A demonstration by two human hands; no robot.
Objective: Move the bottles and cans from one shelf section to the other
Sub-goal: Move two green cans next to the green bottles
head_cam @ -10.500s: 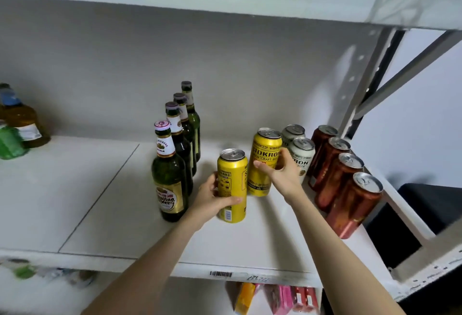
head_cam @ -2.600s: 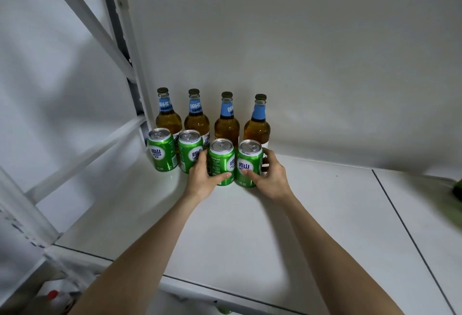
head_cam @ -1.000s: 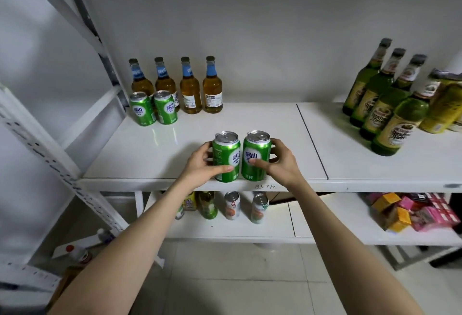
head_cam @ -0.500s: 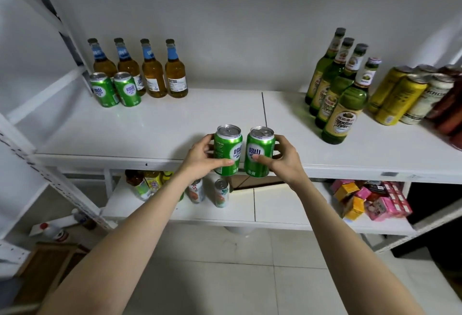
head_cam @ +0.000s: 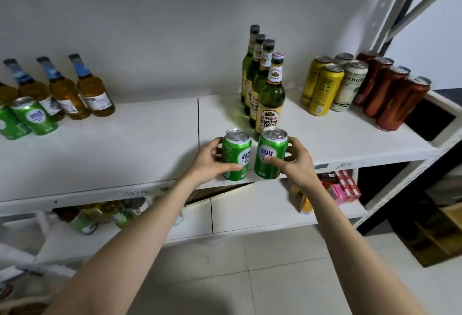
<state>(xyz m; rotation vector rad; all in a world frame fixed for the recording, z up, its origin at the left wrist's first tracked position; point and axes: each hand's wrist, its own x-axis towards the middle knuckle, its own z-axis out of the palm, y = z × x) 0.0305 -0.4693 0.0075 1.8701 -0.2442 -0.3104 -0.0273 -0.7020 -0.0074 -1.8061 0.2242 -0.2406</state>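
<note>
Your left hand (head_cam: pixel 210 162) is curled round the left green can (head_cam: pixel 236 156), and your right hand (head_cam: pixel 296 164) round the right green can (head_cam: pixel 270 154). Both cans are upright at the front edge of the right shelf section (head_cam: pixel 325 139), just before the Yanjing beer bottles (head_cam: pixel 270 99). Judged: transfer step, nearing placement. Next, set both down without knocking those bottles.
</note>
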